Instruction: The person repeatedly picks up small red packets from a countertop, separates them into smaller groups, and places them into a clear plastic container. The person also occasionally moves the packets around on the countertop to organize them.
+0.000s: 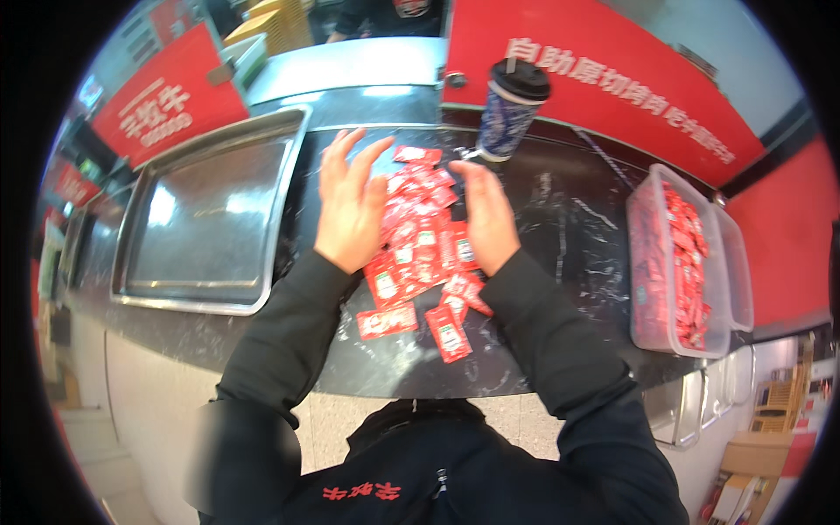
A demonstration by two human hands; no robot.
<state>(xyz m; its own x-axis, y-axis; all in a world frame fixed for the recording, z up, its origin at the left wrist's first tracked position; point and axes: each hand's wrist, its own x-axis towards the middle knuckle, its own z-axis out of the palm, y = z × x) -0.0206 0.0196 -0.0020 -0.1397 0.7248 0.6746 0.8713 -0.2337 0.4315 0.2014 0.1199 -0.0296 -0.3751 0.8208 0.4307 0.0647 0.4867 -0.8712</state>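
A heap of small red sachets [420,226] is spread over the dark marbled counter [545,262], straight in front of me. My left hand [351,197] lies along the heap's left side, fingers spread, its thumb side by the sachets. On the opposite side is my right hand [485,213], fingers extended and close together, its inner edge near the packets. Neither hand grips anything that I can see; contact with the sachets is unclear. One loose sachet [449,333] and another sachet [387,321] lie nearer to me, below the main heap.
Left of the heap sits a metal tray [203,216]. A lidded paper cup [508,115] stands behind my right hand. At the right is a translucent plastic bin [646,262] of red sachets. Red panels [610,85] with writing border the counter's back. Someone in dark clothing [384,20] is beyond.
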